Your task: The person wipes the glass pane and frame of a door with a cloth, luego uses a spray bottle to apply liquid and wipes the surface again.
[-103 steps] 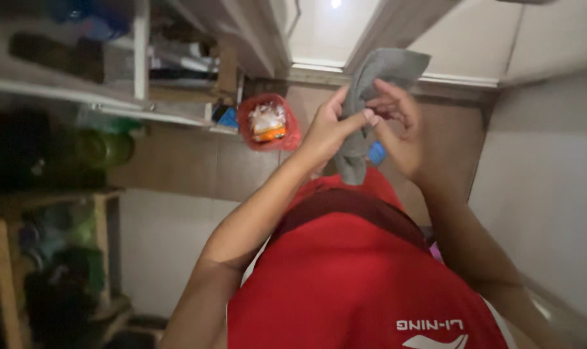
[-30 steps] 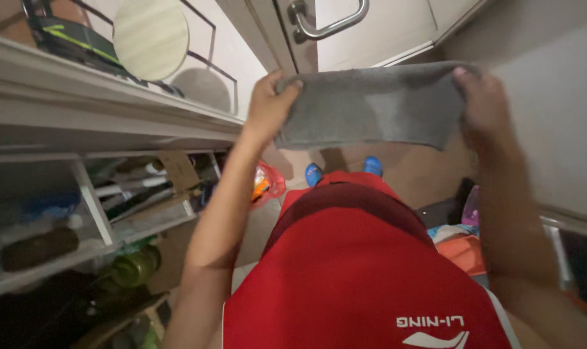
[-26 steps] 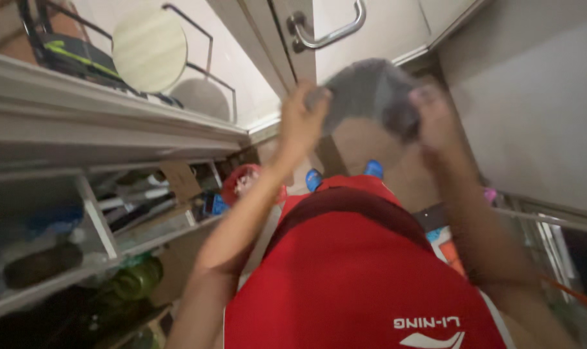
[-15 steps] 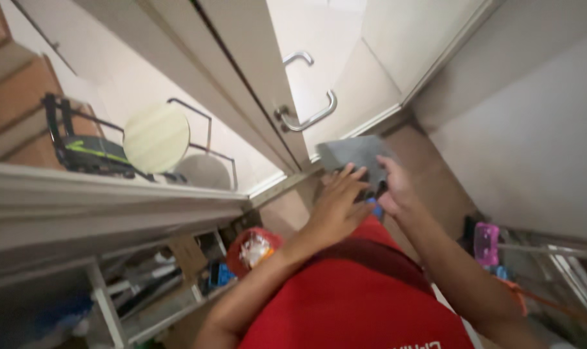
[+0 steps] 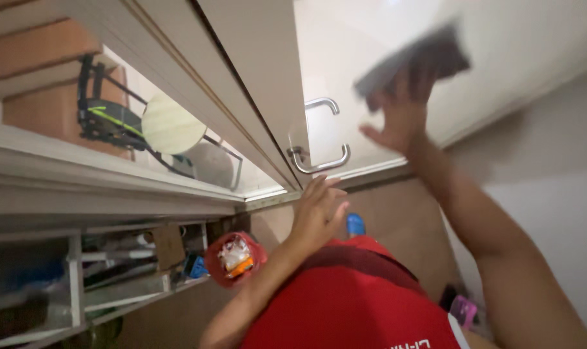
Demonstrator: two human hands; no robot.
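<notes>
- Grey cloth (image 5: 413,55): folded flat, dark grey, raised high in front of the white cupboard door (image 5: 364,77); motion blur softens its edges.
- Right hand (image 5: 400,106): lifted overhead, fingers closed on the lower edge of the grey cloth.
- Left hand (image 5: 318,213): lowered near the chest, fingers loosely spread, holding nothing.
- Hard to make out: the fold count of the cloth and the exact grip cannot be told through the blur. The person's red shirt (image 5: 351,304) covers most of the floor.
- Room: metal door handles (image 5: 322,161) on the cupboard; shelving (image 5: 74,284) at left with assorted items; a red bag (image 5: 235,258) on the brown tiled floor (image 5: 403,226); one blue shoe (image 5: 355,225) visible.
</notes>
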